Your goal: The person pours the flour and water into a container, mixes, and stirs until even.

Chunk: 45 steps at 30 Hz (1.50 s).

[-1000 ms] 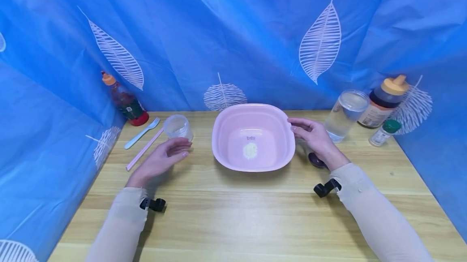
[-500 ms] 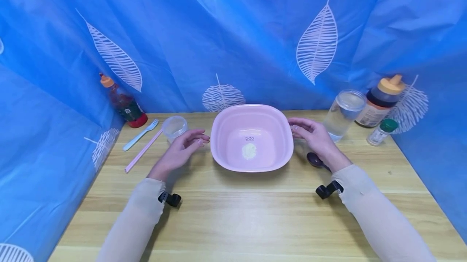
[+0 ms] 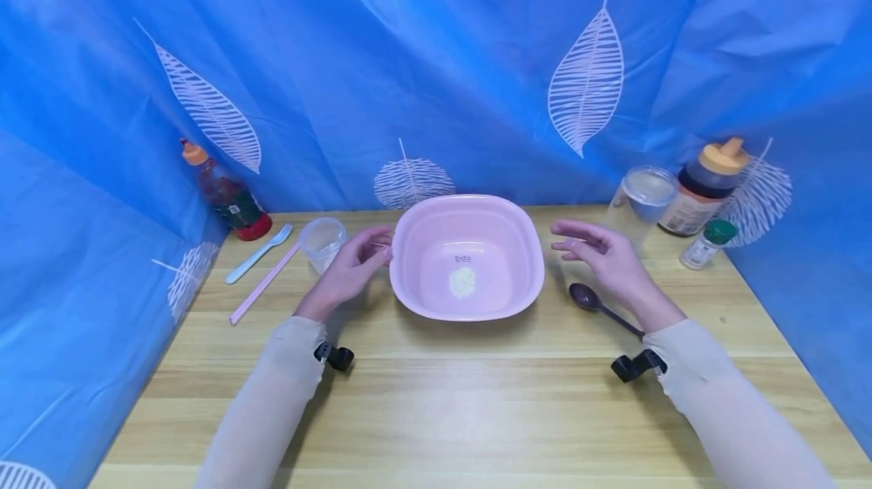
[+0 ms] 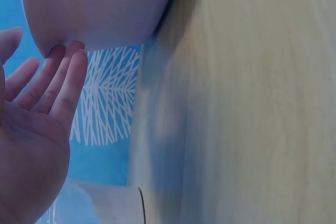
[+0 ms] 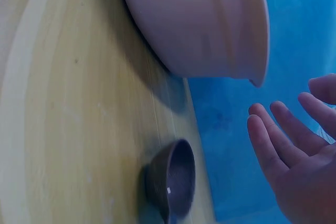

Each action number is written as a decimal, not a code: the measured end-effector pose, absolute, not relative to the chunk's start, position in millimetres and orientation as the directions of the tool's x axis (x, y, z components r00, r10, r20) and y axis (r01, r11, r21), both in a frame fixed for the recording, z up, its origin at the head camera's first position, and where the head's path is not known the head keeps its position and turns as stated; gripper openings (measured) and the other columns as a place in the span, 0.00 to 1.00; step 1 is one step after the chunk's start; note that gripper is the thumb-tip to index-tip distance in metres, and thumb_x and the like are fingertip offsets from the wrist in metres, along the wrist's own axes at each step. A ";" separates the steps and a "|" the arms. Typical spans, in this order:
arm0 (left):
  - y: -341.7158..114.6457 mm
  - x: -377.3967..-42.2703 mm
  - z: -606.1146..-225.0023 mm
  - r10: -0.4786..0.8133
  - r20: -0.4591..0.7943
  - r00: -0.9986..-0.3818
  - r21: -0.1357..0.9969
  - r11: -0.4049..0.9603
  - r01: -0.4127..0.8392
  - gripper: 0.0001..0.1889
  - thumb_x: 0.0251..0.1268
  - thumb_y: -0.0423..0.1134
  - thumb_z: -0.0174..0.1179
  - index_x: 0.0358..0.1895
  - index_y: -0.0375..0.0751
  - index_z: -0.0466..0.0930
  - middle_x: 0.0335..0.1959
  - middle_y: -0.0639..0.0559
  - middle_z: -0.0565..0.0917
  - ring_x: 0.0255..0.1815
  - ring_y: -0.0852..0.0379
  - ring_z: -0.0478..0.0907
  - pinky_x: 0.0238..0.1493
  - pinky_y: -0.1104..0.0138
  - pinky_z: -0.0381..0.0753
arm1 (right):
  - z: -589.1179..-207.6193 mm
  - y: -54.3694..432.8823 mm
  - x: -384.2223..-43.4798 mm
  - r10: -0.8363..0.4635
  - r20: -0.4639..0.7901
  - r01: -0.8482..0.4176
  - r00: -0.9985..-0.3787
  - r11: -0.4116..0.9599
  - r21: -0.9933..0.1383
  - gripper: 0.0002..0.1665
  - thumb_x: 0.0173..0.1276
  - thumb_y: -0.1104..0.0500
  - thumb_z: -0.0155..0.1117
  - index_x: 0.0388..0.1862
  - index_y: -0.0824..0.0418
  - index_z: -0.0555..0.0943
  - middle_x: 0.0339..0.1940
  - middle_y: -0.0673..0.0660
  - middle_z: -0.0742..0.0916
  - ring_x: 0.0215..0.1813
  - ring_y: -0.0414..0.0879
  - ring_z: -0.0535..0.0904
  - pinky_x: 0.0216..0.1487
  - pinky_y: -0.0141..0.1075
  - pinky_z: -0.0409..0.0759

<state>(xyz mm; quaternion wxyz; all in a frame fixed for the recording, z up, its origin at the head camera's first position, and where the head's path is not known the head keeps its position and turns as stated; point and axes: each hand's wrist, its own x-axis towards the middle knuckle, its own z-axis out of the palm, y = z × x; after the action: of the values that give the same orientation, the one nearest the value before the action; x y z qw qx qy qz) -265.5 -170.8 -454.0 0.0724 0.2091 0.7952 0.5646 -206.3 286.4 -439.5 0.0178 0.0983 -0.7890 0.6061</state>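
Note:
A pink plastic basin stands at the middle of the table with a small patch of pale powder on its bottom. My left hand is at its left side; in the left wrist view the fingertips touch the basin's rim, with the fingers fairly straight and the thumb apart. On the other side my right hand hovers off the basin, fingers loosely extended and holding nothing. A dark spoon lies on the table below that hand. Behind my left hand stands a clear plastic cup.
Far left are a red sauce bottle, a light blue fork and a pink stick. At the right stand a clear container of liquid, a yellow-capped bottle and a green-capped jar. A blue curtain backs the table.
My left hand has moved right from beside the cup to the basin's left rim. My right hand has let go of the basin's right rim and drawn away, uncovering more of the spoon.

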 end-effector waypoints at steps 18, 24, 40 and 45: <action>-165.3 -269.3 -454.4 0.415 0.077 -0.907 0.889 0.383 0.251 0.23 0.82 0.42 0.61 0.74 0.40 0.78 0.69 0.38 0.82 0.60 0.41 0.83 0.59 0.62 0.82 | -432.0 338.0 -161.5 -0.007 0.211 -0.204 -0.978 0.283 -0.937 0.25 0.84 0.62 0.60 0.75 0.70 0.76 0.62 0.42 0.91 0.56 0.35 0.90 0.56 0.25 0.86; -165.7 -269.7 -453.5 0.407 0.069 -0.911 0.885 0.397 0.244 0.24 0.82 0.43 0.61 0.75 0.42 0.78 0.67 0.37 0.83 0.58 0.42 0.83 0.60 0.58 0.82 | -432.8 349.8 -156.1 0.097 0.221 -0.192 -0.970 0.247 -0.950 0.24 0.80 0.64 0.66 0.71 0.70 0.79 0.55 0.39 0.92 0.55 0.30 0.89 0.57 0.20 0.83; -165.9 -267.8 -452.0 0.412 0.076 -0.908 0.886 0.390 0.251 0.23 0.82 0.42 0.61 0.74 0.42 0.78 0.64 0.37 0.84 0.50 0.49 0.82 0.51 0.65 0.82 | -437.7 381.9 -169.2 0.380 0.169 -0.006 -0.909 0.394 -0.919 0.31 0.78 0.54 0.70 0.77 0.55 0.77 0.52 0.30 0.85 0.51 0.21 0.82 0.49 0.13 0.79; -164.3 -267.0 -452.6 0.411 0.080 -0.908 0.889 0.382 0.251 0.23 0.82 0.42 0.61 0.74 0.42 0.78 0.64 0.36 0.84 0.50 0.49 0.82 0.51 0.65 0.82 | -439.5 384.2 -185.0 0.370 0.138 0.043 -0.919 0.442 -0.896 0.44 0.79 0.50 0.70 0.86 0.56 0.63 0.66 0.45 0.83 0.63 0.33 0.79 0.56 0.13 0.75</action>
<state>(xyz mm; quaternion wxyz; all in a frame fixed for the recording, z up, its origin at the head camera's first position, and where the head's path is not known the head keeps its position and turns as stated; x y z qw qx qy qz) -267.0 -164.3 -452.6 0.0771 0.2001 0.8278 0.5185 -185.0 384.2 -439.5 0.1592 -0.1237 -0.8340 0.5136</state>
